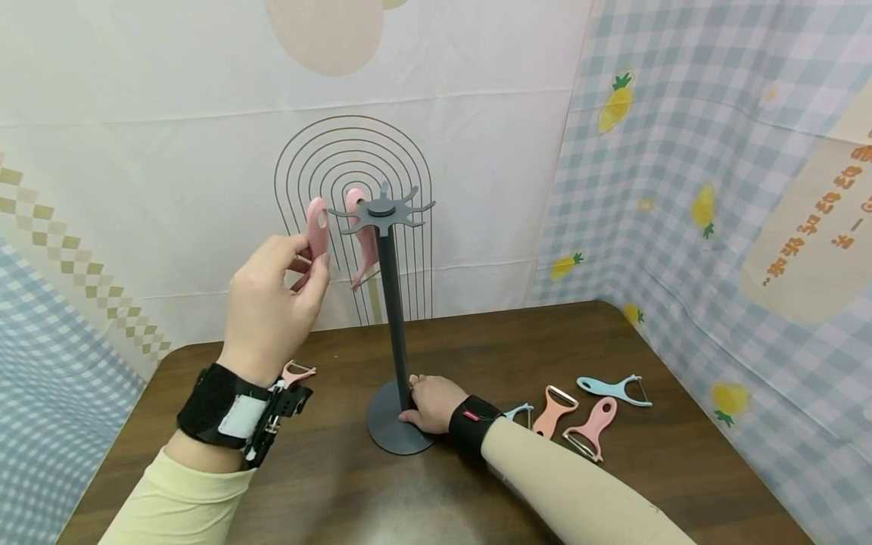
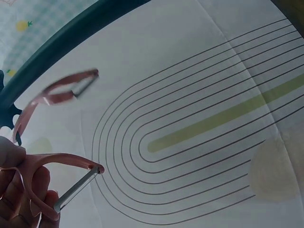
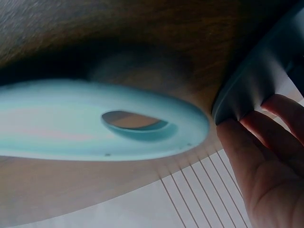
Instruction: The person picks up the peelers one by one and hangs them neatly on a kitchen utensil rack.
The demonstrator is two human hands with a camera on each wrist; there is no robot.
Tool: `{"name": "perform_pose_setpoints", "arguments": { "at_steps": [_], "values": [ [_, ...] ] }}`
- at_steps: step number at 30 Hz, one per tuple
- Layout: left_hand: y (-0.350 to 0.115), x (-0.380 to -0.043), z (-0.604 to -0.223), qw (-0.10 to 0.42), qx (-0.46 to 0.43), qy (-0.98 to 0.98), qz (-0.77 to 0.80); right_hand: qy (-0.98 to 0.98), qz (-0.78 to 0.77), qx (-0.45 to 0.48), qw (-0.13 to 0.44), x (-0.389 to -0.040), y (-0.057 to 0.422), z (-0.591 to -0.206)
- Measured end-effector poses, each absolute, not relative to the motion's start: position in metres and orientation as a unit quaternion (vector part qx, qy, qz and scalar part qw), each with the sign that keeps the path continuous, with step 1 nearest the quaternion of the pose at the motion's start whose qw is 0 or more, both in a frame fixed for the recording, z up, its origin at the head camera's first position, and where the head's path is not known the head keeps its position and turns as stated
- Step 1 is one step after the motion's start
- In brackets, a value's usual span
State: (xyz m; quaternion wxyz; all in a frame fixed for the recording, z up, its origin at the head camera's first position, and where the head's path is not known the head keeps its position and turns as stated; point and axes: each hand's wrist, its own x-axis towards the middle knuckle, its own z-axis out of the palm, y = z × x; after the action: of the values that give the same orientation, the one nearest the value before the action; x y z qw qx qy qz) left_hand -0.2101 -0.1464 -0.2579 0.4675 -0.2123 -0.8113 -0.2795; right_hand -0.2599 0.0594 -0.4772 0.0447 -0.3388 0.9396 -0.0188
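Observation:
A pink peeler (image 1: 317, 227) is held up in my left hand (image 1: 272, 295), pinched by its handle between thumb and fingers. The top of its holed handle is close to a hook tip of the grey hook stand (image 1: 393, 303). In the left wrist view the blade of this held peeler (image 2: 29, 178) points away from the fingers. Another pink peeler (image 1: 366, 246) hangs from a hook at the stand's back left. Low on the stand, my right hand (image 1: 436, 401) grips the foot of the pole, above the round base (image 1: 388, 424).
Right of the stand lie an orange peeler (image 1: 549, 416), a pink peeler (image 1: 595, 425) and a blue peeler (image 1: 613, 390). A light blue peeler (image 1: 521, 409) is partly hidden by the right wrist. A further pink peeler (image 1: 293, 376) lies behind the left wrist. Patterned cloth backs the brown table (image 1: 477, 341).

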Motion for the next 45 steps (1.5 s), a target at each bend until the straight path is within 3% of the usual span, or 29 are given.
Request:
{"name": "perform_pose_setpoints", "arguments": {
  "at_steps": [32,45],
  "values": [
    [-0.136,-0.207,-0.258,0.481,-0.238,-0.806,-0.25,0.94,-0.033,-0.337,0.041,-0.26,0.059,-0.477],
    [-0.14,-0.205,-0.264,0.459,-0.245,-0.816,-0.252,0.941,-0.032,-0.334,0.045,-0.26,0.059,-0.477]
  ]
}}
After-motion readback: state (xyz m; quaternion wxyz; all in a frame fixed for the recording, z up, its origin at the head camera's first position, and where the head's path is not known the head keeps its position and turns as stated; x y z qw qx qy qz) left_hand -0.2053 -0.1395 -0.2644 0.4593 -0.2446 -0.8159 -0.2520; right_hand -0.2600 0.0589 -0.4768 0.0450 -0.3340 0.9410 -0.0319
